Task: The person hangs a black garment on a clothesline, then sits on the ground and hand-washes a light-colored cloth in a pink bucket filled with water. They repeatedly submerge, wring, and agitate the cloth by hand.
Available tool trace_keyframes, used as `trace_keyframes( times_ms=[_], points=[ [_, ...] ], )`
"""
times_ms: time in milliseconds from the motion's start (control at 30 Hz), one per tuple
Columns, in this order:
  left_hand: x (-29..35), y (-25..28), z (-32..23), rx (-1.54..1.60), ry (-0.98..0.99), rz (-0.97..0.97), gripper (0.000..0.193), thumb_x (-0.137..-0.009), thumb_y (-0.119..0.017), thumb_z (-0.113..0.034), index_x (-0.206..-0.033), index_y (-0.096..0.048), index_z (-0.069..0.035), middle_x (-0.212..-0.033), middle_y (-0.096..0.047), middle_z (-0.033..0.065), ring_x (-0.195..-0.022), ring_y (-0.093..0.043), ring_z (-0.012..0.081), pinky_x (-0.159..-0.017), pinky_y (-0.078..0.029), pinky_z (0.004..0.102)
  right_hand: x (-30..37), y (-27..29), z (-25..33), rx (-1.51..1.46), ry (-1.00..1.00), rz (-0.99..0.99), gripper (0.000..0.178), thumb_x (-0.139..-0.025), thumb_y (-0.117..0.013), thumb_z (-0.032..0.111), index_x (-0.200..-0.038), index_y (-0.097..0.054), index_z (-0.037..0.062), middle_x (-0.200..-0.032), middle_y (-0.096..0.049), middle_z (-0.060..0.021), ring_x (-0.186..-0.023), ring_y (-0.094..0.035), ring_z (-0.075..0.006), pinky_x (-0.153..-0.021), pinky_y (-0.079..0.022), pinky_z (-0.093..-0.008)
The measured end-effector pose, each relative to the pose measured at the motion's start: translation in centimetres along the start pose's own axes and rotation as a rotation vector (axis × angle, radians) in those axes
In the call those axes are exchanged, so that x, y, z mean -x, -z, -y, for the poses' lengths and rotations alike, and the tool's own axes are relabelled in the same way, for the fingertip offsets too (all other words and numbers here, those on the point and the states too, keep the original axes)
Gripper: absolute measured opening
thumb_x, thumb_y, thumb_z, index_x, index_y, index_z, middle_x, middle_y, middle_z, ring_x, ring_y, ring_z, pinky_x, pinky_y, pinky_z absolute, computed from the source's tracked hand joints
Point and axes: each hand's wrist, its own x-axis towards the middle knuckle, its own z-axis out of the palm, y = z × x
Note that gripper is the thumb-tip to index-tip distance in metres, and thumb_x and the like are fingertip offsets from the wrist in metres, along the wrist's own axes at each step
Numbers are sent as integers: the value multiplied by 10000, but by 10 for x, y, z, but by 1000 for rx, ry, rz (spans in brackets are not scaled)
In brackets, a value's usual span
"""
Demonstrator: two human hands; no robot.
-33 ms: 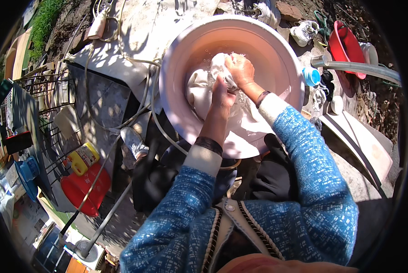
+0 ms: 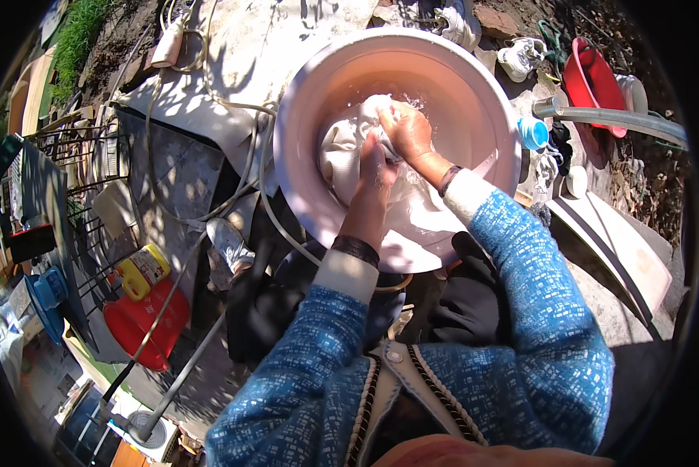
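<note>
Pink basin outdoors, left hand and right hand seemingly clenched on white cloth

Sunlit outdoor yard: dirt ground, grass, concrete slab.

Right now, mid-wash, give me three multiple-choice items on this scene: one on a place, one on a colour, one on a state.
1. Where is the white cloth?
A. In the pink basin
B. On the red tub
C. On the wire rack

2. What colour is the jug at lower left?
A. Green
B. Yellow
C. White

3. What are the left hand and right hand doing?
A. Hanging free
B. Holding the hose
C. Both gripping the cloth

Answers: 1 A, the cloth lies inside the basin's rim; 2 B, its body is yellow with a red cap; 3 C, both hands close on the wet cloth.
</note>
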Motion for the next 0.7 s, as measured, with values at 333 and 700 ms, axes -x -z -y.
trace_keyframes(
  times_ms=[333,700],
  points=[
    [-18,-9,-21,-167,-376,-110,271,-866,-600,-159,-1135,-572,-140,-1016,-610,46,-1021,-570,174,-1028,-419,408,-56,-47,-125,-102,-84,-184,430,-946,-599,471,-880,-609,46,-985,-657,-191,-909,-635,-395,-792,-496,-478],
    [-32,44,2,-163,-279,-142,568,-969,-582,-192,-1446,-310,-49,-1449,-379,178,-1364,-363,326,-1152,-327,464,-70,-83,-209,353,-290,388,342,-865,-605,284,-987,-738,-5,-1098,-678,-276,-1086,-653,-396,-923,-514,-459]
  ],
)
